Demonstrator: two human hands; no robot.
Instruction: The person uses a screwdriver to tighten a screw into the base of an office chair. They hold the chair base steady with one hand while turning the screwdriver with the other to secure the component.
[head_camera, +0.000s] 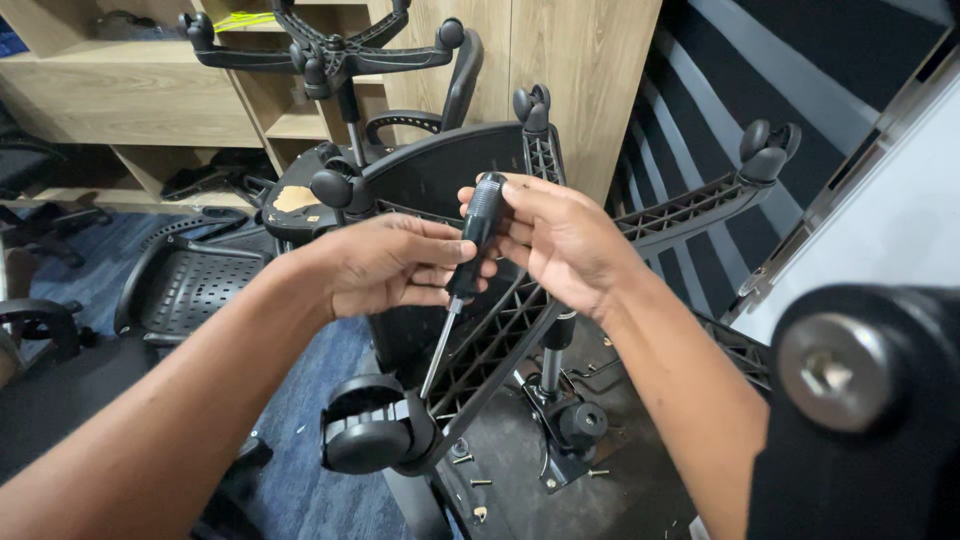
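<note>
On the floor (330, 500), blue carpet at the left and a darker patch under the work, an overturned office chair lies with its black five-armed base (560, 270) raised toward the camera. Much of the base is hidden behind the two hands, and its lower arm runs out of the bottom edge. A black caster (368, 432) sits on the nearest arm, low and left of centre; two more casters (768, 148) show at the upper right arm tip, and another at the top centre. The gas column (553, 362) drops from under the right wrist to a black mechanism on the floor, its upper end covered by the hand. A blurred black part with a metal bolt head (838, 372) fills the lower right corner, too close to make out. At the wooden shelving (130, 110) along the far wall, a second upturned chair base (330, 50) is cut off by the top edge.

The right hand (565, 240) has its fingers wrapped around the ribbed black handle of a screwdriver (468, 262). The left hand (385, 265) closes its fingers on the handle's lower end. The shaft slants down-left, and its tip is lost against the ribbing near the caster. Small screws (480, 482) lie scattered on the floor below.
</note>
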